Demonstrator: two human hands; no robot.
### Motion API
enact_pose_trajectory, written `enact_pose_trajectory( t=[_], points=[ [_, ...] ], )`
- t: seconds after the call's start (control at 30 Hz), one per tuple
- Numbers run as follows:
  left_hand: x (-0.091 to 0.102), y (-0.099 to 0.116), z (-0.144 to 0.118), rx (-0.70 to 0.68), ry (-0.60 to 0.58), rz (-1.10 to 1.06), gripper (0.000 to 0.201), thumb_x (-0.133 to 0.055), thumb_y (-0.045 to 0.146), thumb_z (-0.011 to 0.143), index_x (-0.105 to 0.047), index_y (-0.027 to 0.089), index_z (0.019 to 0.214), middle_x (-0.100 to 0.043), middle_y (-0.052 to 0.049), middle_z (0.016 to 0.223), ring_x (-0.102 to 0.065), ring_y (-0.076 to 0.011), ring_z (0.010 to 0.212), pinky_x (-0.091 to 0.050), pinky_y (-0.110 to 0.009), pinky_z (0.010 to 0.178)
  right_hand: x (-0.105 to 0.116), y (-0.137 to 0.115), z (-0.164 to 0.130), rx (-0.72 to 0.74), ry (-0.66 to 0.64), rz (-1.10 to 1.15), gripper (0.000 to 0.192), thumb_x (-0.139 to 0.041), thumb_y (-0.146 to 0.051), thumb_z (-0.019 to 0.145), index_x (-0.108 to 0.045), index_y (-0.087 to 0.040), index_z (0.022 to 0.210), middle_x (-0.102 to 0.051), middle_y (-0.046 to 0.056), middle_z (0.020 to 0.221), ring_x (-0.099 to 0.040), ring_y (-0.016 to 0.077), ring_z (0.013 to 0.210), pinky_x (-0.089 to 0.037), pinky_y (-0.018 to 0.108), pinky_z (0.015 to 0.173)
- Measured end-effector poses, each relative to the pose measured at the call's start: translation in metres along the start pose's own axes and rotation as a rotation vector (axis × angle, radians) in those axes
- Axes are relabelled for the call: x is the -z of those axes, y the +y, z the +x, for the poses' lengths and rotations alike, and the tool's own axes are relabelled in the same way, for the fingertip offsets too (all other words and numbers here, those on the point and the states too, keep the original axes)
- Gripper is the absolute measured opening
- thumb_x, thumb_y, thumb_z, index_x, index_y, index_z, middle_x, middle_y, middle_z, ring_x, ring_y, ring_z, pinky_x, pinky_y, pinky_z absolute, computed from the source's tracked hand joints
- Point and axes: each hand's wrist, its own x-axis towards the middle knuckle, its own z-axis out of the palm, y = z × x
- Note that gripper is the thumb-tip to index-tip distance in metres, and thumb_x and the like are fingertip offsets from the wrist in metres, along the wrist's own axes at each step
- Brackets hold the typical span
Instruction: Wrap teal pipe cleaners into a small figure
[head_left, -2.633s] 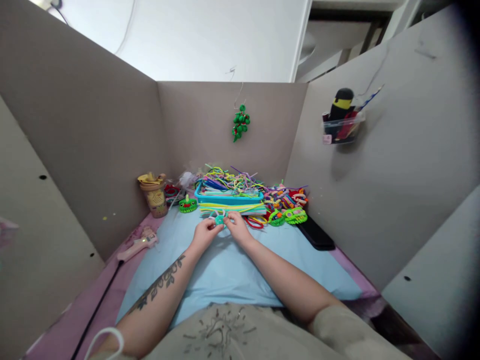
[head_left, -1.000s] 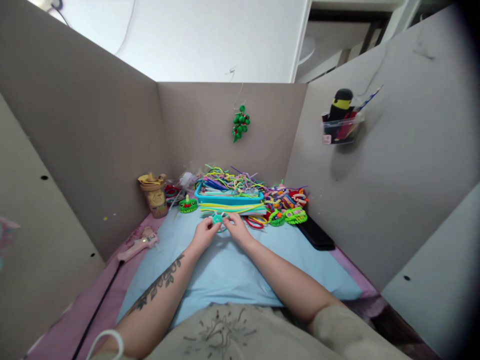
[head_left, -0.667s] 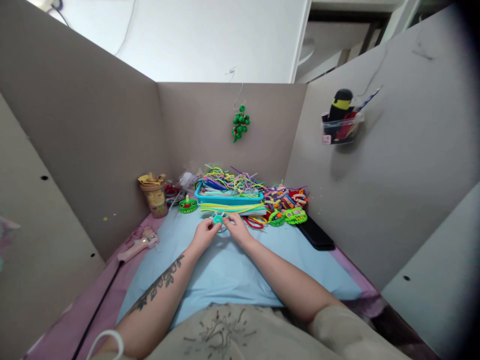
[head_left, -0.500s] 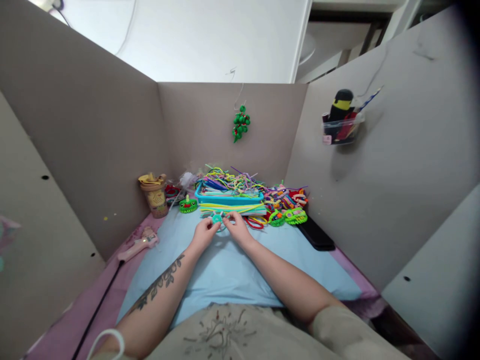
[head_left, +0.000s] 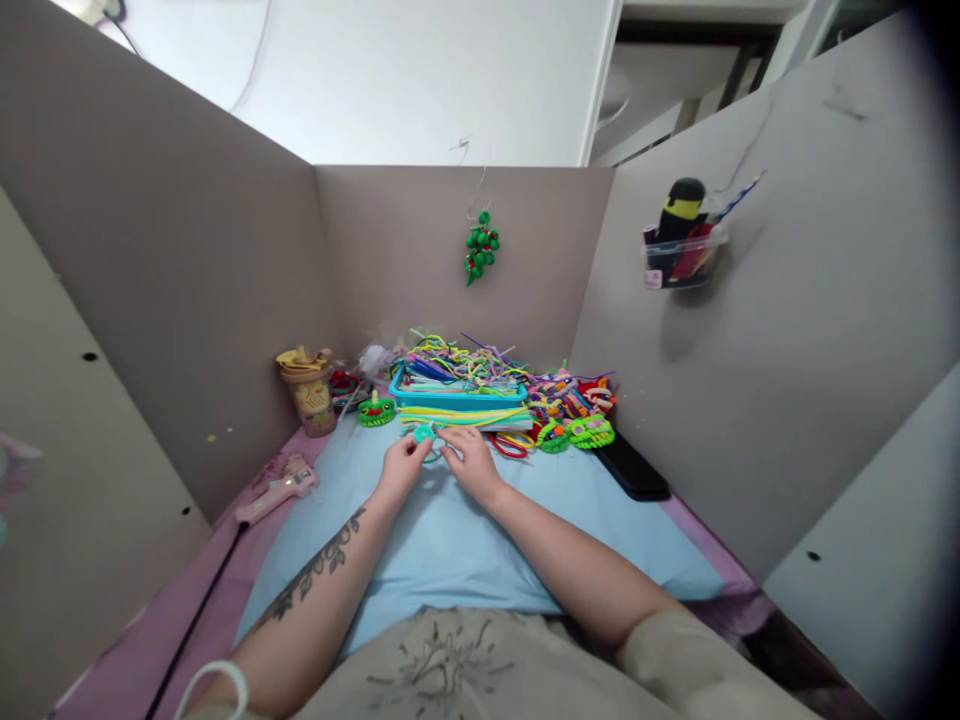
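Holding: my left hand (head_left: pixel 401 462) keeps a pinching grip on a small teal piece (head_left: pixel 424 434), low over the light blue sheet (head_left: pixel 450 540).
Right hand (head_left: pixel 471 458): fingers at the piece's right side; grip unclear.
Just beyond: teal tray (head_left: pixel 450 399) heaped with colourful pipe cleaners (head_left: pixel 457 362).
Far wall: hanging green ornament (head_left: pixel 481 246).

partitioned craft booth: pipe cleaners (head_left: pixel 459 368), glue gun (head_left: pixel 274 490)

Small teal pipe-cleaner piece (head_left: pixel 424 434) between fingertips
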Motion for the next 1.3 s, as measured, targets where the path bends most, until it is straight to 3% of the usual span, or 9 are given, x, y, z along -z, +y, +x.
enact_pose_trajectory(
  t=[0.33,0.6,0.8,1.3],
  points=[
    [0.0,0.005,-0.002,-0.01,-0.078,-0.07,0.034,-0.057,0.043,0.071,-0.042,0.017,0.053,-0.035,0.005,0.049,-0.033,-0.0099,0.051,-0.025,-0.024,0.051,0.0,0.009,0.001,0.023,-0.043,-0.046,0.029,-0.053,-0.016,0.081,-0.065,-0.028,0.105,-0.068,0.002,0.104,-0.055,0.0193,0.099,-0.039,0.039,0.091],
    [-0.004,0.004,-0.003,0.043,-0.215,-0.234,0.03,-0.06,0.044,0.07,-0.061,0.014,0.067,-0.055,0.001,0.06,-0.046,-0.0127,0.058,-0.034,-0.024,0.056,0.003,0.009,0.0,-0.025,0.029,-0.185,0.018,-0.059,-0.02,0.078,-0.069,-0.026,0.092,-0.07,0.002,0.09,-0.052,0.0208,0.092,-0.038,0.036,0.084],
    [-0.005,0.002,-0.004,0.08,-0.261,-0.273,0.032,-0.06,0.044,0.07,-0.064,0.012,0.075,-0.059,-0.001,0.065,-0.05,-0.0133,0.062,-0.036,-0.025,0.061,0.004,0.009,0.0,-0.049,0.02,-0.298,0.011,-0.06,-0.021,0.077,-0.069,-0.025,0.083,-0.068,0.002,0.083,-0.049,0.0214,0.091,-0.034,0.035,0.082],
    [-0.004,0.005,-0.002,-0.095,-0.184,-0.022,0.029,-0.058,0.042,0.069,-0.055,0.015,0.059,-0.05,0.001,0.056,-0.043,-0.0128,0.057,-0.032,-0.025,0.054,0.004,0.016,0.006,-0.168,-0.019,0.082,0.01,-0.063,-0.02,0.073,-0.067,-0.022,0.064,-0.06,0.004,0.089,-0.051,0.0198,0.095,-0.036,0.036,0.088]
  ],
)
